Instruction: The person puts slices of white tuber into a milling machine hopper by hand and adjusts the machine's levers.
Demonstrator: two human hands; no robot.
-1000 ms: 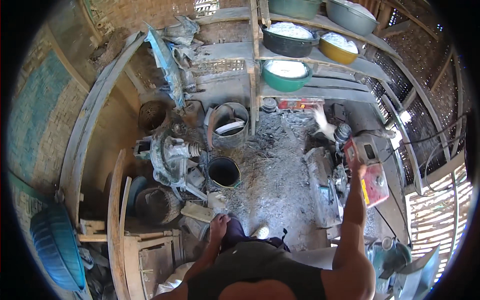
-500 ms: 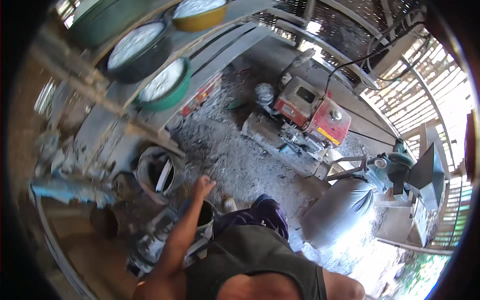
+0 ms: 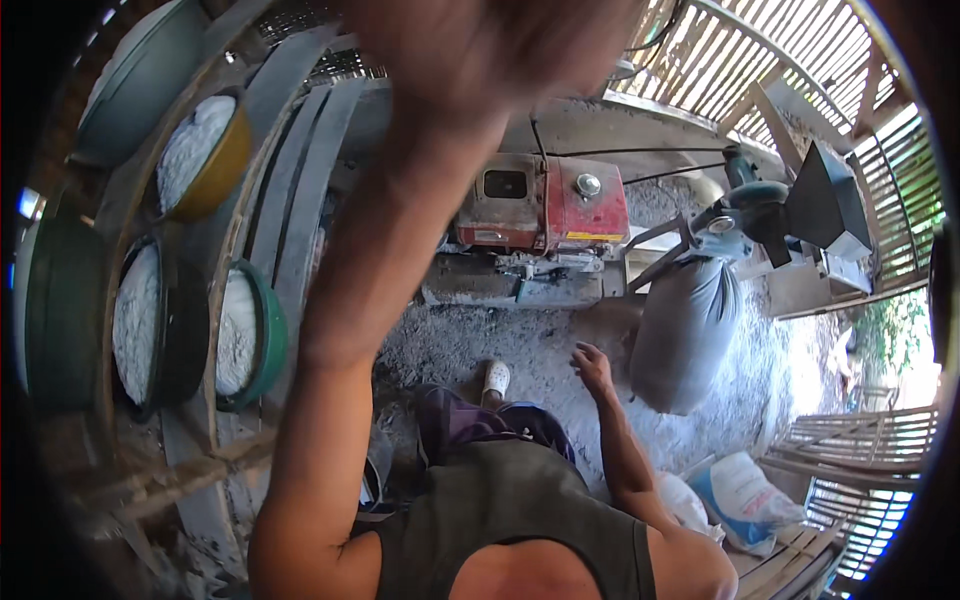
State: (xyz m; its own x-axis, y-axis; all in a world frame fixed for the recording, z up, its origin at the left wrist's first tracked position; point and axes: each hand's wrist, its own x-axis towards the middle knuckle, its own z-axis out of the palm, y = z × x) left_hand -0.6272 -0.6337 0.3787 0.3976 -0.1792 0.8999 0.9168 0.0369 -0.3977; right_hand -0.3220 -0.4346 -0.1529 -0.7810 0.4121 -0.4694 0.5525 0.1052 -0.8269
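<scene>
My left hand (image 3: 490, 45) is raised close in front of the view at the top, smeared by motion, so its fingers cannot be made out. Its forearm hides part of the floor and the wall behind. Low on the right, my right hand (image 3: 593, 368) hangs with fingers loosely apart and holds nothing. It is nearest to a full, pale grey sack (image 3: 688, 340) tied beneath a milling machine (image 3: 745, 205) with a dark metal hopper (image 3: 830, 205). Beyond my hands stands a dusty red engine (image 3: 585, 210), with belts running to the mill.
At the left, plank shelves (image 3: 290, 190) hold basins of white, powdery stuff: a yellow basin (image 3: 225, 165), a green basin (image 3: 268, 335) and a black basin (image 3: 185, 325). White-and-blue sacks (image 3: 745, 495) lie at the lower right. Slatted walls (image 3: 770, 70) surround the dusty floor (image 3: 540, 350).
My left hand has risen from low near the buckets to high before the view. My right hand has come into sight. The view has turned to the right.
</scene>
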